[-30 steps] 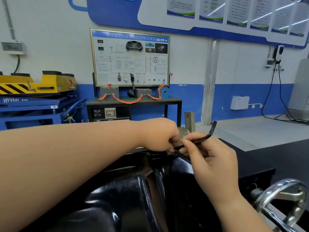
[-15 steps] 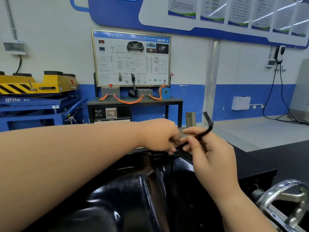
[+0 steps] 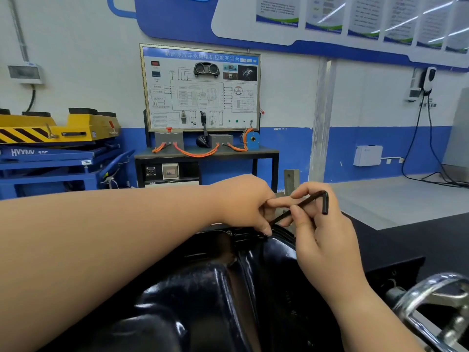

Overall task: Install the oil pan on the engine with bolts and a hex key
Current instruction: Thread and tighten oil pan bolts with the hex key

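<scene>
A large glossy black oil pan [image 3: 203, 295] fills the foreground, bottom-up below both hands. It looks like rigid stamped steel, likely heavy and slick, and is best held by its flat rim. The right hand [image 3: 327, 242] pinches the long arm of a thin, stiff, L-shaped hex key [image 3: 302, 205], whose short end hangs down. The left hand [image 3: 243, 201] curls over the key's lower tip at the pan's far rim. Whether it grips the key itself is hidden.
</scene>
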### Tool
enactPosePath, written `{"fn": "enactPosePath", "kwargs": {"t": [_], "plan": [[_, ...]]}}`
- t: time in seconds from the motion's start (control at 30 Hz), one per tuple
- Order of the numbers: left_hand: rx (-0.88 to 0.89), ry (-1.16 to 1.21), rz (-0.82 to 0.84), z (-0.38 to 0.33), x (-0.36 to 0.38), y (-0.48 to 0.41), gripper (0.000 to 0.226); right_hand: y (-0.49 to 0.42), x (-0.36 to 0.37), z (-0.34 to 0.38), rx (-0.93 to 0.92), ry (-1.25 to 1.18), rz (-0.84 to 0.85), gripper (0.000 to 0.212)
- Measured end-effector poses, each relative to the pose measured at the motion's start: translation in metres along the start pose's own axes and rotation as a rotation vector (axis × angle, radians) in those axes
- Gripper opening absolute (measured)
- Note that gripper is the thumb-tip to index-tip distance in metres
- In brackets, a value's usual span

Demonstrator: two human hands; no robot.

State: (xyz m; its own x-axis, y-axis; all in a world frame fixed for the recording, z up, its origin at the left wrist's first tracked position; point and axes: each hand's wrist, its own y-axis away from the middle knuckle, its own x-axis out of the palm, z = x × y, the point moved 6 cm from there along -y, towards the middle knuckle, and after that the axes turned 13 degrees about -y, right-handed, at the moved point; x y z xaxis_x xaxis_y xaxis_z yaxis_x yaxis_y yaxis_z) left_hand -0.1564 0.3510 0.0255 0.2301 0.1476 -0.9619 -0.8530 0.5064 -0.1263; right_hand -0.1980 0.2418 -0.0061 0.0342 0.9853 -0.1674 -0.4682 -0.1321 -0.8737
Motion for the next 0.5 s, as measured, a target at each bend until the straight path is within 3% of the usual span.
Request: {"fn": "enactPosePath", "kwargs": {"t": [0.13,0.27,0.5], "plan": [[-0.009,0.049,0.042,0.0048,0.0017,0.0008,0.011,0.0028,0.0000,-0.0020,0.007,-0.032,-0.013,0.021],[-0.007,0.141,0.067,0.0087,0.0014,0.0038,0.027,0.0033,-0.0022,-0.0007,-0.012,-0.052,-0.051,0.027],[0.017,0.024,0.035,0.0025,0.0032,-0.0003,0.015,0.0033,-0.0019,0.0027,-0.027,-0.034,-0.041,0.033]]}}
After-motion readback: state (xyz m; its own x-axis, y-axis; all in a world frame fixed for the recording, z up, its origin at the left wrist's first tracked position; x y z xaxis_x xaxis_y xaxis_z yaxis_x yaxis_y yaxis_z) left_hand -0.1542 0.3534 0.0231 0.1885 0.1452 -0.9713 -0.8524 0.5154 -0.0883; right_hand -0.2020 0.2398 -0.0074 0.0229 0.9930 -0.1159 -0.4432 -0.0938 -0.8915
